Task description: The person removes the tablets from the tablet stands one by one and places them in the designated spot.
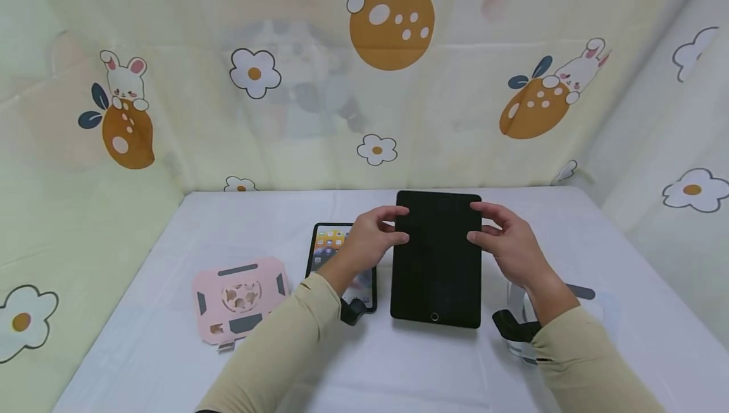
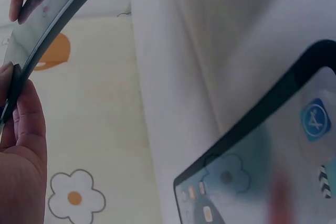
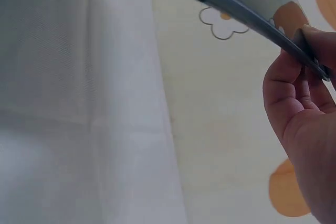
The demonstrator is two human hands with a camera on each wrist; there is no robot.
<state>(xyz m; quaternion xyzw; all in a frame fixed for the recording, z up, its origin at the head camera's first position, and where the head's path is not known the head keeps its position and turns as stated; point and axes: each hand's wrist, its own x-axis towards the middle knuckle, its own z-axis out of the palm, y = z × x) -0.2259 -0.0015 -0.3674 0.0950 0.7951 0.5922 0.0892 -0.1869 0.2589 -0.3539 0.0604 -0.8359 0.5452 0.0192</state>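
A black tablet (image 1: 435,261) with a dark screen and a round home button at its lower end is held above the table, upright and facing the head camera. My left hand (image 1: 370,236) pinches its left edge between thumb and fingers. On the opposite edge my right hand (image 1: 509,242) pinches in the same way. Both wrist views show the tablet edge-on, with the left hand (image 2: 23,135) and the right hand (image 3: 302,103) gripping its rim. A second tablet (image 1: 364,289) with a lit screen of app icons lies behind my left wrist, partly hidden.
On the left of the white table (image 1: 228,217) lies a pink tablet case (image 1: 216,293) with grey strips and a round patterned middle. A pale object with a grey strip (image 1: 582,291) sits at the right, mostly covered by my right wrist. A patterned curtain (image 1: 307,122) stands behind.
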